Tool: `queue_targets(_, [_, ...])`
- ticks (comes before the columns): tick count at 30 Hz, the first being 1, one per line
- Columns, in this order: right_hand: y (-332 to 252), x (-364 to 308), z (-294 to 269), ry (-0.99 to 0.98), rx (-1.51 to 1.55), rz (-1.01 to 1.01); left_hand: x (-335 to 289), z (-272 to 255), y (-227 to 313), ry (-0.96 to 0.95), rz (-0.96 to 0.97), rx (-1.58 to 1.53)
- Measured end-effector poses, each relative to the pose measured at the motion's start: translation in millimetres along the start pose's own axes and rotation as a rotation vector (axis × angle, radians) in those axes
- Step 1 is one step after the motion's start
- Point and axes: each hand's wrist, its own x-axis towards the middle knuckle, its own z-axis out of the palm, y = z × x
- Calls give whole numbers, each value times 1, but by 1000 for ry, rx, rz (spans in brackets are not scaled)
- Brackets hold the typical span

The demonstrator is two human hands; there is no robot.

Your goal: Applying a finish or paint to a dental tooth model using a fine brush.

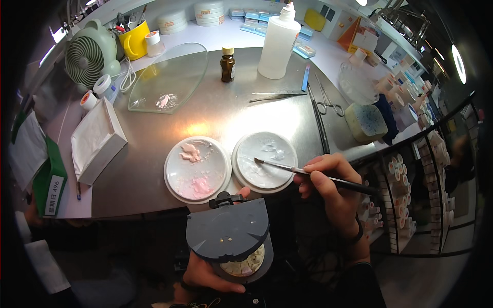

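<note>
Brown bottle (227,64), scissors (328,105) and fan (91,55) stand behind two dishes (197,169).

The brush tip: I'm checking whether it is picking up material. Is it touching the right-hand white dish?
Cannot tell. In the head view the brush tip lies over the white dish, but from above no contact or gap shows. The right hand holds the brush.

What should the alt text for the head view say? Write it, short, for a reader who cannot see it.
The right hand holds a thin brush with its tip over a round white dish, while the left hand holds a grey dental model holder below the metal table. A second dish beside it holds pink paste.
</note>
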Motion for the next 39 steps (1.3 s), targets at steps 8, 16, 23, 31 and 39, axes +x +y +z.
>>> queue_targets(8, [-2,-1,-3,-72,2,44,4,8,3,52,37,17])
queue_targets(16, [-4,-2,-3,-124,-83,30,10,13,5,51,78,-22])
queue_targets(23, [-4,-12,3,-137,-345,-220,18,24,9,88,125,-118])
queue_targets(31, [-5,-11,4,-12,-88,-86,21,18,11,-6,146,-70])
queue_targets(39, [-7,-15,10,-9,-138,-18,8,5,3,-29,113,131])
